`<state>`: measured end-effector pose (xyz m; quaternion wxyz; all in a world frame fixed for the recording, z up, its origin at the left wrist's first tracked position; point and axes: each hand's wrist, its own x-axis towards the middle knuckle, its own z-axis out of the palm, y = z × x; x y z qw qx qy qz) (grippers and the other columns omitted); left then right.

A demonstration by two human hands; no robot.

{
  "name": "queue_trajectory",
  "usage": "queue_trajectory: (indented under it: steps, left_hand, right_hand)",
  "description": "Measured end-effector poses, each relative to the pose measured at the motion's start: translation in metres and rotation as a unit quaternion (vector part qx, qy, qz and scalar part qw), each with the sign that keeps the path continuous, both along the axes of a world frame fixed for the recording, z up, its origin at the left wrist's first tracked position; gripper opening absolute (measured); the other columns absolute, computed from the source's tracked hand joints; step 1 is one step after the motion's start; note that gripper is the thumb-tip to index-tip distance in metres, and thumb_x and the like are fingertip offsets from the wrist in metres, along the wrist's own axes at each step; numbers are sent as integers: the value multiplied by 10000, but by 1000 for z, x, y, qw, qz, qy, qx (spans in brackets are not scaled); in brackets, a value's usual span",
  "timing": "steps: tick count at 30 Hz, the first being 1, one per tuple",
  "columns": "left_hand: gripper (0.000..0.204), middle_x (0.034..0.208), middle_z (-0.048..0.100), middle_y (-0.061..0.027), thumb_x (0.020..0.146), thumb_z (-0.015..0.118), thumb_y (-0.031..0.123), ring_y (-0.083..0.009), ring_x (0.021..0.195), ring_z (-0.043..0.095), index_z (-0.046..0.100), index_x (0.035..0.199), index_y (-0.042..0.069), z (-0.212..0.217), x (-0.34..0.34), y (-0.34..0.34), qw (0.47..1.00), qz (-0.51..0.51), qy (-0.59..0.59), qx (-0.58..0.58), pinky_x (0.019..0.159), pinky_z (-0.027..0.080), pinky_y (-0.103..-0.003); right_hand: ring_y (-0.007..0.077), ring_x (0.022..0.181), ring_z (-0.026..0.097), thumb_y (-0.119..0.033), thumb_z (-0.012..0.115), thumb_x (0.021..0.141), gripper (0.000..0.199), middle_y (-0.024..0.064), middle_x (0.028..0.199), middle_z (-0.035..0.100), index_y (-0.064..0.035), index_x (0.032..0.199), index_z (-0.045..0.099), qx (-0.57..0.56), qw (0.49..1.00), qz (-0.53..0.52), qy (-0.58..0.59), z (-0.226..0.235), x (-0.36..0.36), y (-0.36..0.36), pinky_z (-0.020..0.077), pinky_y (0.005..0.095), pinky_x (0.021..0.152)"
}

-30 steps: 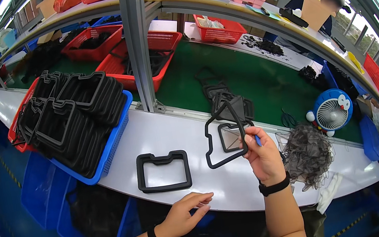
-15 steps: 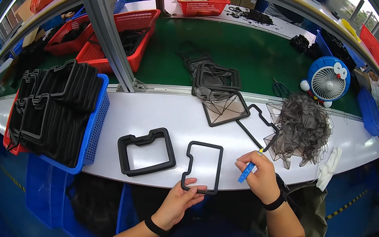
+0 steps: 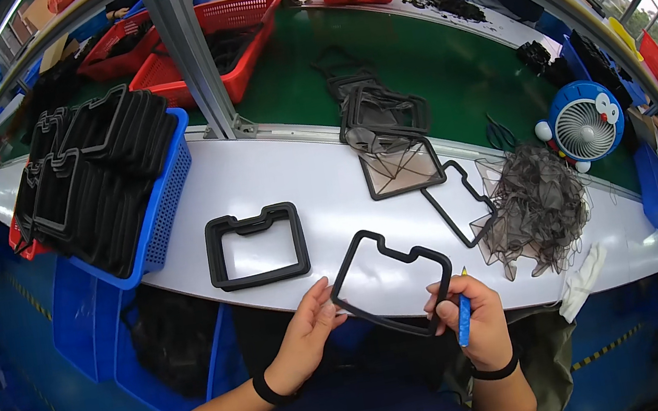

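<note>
A black rubber frame gasket point(image 3: 387, 254) lies tilted over the white bench's near edge, held between both hands. My left hand point(image 3: 308, 335) pinches its lower left corner. My right hand point(image 3: 472, 323) grips its lower right edge and also holds a small blue tool point(image 3: 463, 320) in the fist. A second, thicker black frame point(image 3: 256, 245) lies flat on the bench, left of the held one.
A blue crate point(image 3: 164, 199) full of black frames stands at the left. Untrimmed frames point(image 3: 399, 158) and a heap of grey trimmings point(image 3: 537, 205) lie to the right, beside a blue desk fan point(image 3: 586, 126). Red baskets point(image 3: 226, 45) sit behind the green belt point(image 3: 425, 52).
The frame came down from in front of the camera to the bench's near edge. My left hand took hold of it, and both hands now grip it.
</note>
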<state>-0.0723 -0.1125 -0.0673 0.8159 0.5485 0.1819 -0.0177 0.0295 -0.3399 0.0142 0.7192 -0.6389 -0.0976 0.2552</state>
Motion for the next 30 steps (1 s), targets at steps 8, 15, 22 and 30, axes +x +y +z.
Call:
queue_trajectory:
  steps: [8, 15, 22, 30]
  left_hand:
    - [446, 1225, 614, -124, 1053, 490, 125, -219, 1077, 652, 387, 1458, -30, -8, 5, 12, 990, -41, 110, -81, 963, 544, -348]
    - [386, 1170, 662, -170, 1060, 493, 167, -234, 1026, 692, 486, 1379, -50, -1, 20, 17, 988, -43, 133, -65, 899, 581, -312]
    - [354, 980, 673, -122, 1017, 590, 171, -181, 867, 701, 533, 1277, -62, 0, 26, 15, 989, -59, 138, -18, 766, 589, -268]
    - [231, 997, 624, -67, 951, 644, 27, -92, 845, 620, 583, 1167, -29, 25, -1, 20, 982, -12, -34, 186, 747, 542, -238]
  right_hand:
    - [86, 723, 601, -96, 635, 975, 188, 51, 839, 635, 43, 1102, 645, -278, 937, -107, -181, -86, 10, -28, 486, 212, 645]
    - [91, 681, 567, -110, 670, 955, 125, 32, 762, 607, 13, 968, 650, -318, 933, -138, -100, -71, 17, -37, 462, 231, 613]
    - [298, 756, 587, -156, 819, 785, 315, 124, 804, 591, -18, 1015, 653, -397, 865, -78, -295, -72, 8, 1, 474, 403, 688]
    - [81, 691, 541, -15, 676, 904, 104, 18, 803, 590, -8, 951, 583, -199, 969, -102, -108, -55, 21, 24, 458, 237, 625]
